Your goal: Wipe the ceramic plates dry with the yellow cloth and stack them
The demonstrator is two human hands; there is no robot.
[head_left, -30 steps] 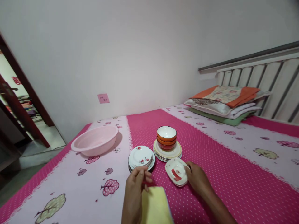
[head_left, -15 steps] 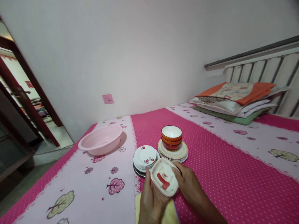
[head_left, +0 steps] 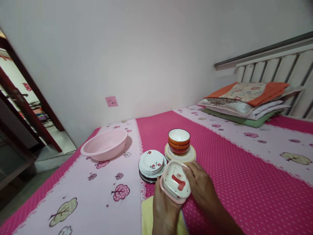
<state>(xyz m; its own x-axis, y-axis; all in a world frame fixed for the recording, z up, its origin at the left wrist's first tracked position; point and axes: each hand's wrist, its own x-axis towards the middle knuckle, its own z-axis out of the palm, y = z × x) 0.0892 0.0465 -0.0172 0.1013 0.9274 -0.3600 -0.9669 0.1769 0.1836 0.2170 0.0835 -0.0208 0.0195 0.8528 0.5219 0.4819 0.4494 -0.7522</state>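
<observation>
A small rounded-square white dish (head_left: 176, 179) with a bear and red scarf print is held just in front of the stacked plates. Beneath it shows a pink-edged dish (head_left: 168, 193) of the same shape, slightly offset. My left hand (head_left: 165, 207) cups the pair from below and the left. With thumb on top, my right hand (head_left: 201, 182) grips the white dish's right edge. Beyond them, a stack of white plates with red flowers (head_left: 151, 161) sits on the bed; beside it, orange bowls (head_left: 179, 142) stand nested on cream plates (head_left: 192, 155).
Left of the plates is a pink basin (head_left: 105, 146). A yellow cloth (head_left: 148, 215) lies under my left forearm. Folded pillows and bedding (head_left: 244, 101) are piled at the far right, by the white headboard (head_left: 276, 68). A wall stands behind the bed.
The white dish has shifted slightly right and tilted, and the pink-edged dish beneath it now shows. Both hands have moved a little to the right; the camera view has shifted slightly.
</observation>
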